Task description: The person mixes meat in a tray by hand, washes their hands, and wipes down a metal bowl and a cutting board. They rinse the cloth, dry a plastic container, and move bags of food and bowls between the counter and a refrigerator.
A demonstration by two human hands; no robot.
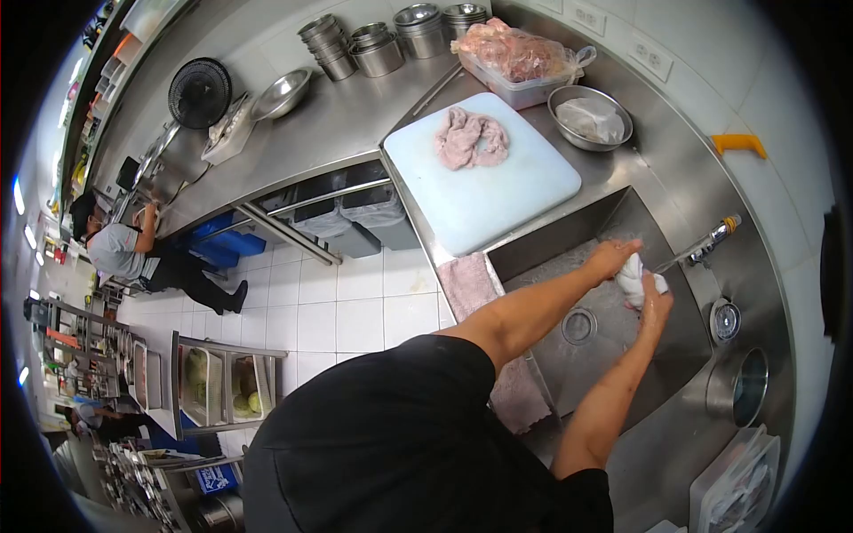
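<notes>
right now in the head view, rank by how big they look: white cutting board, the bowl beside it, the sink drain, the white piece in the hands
1. white cutting board
2. bowl
3. white piece, held by both hands
4. sink drain

The last two look close in size, so their order is unsure.

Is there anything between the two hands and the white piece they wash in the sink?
Nothing visible. The left hand and the right hand both touch the white piece directly, under the faucet, above the sink.
</notes>
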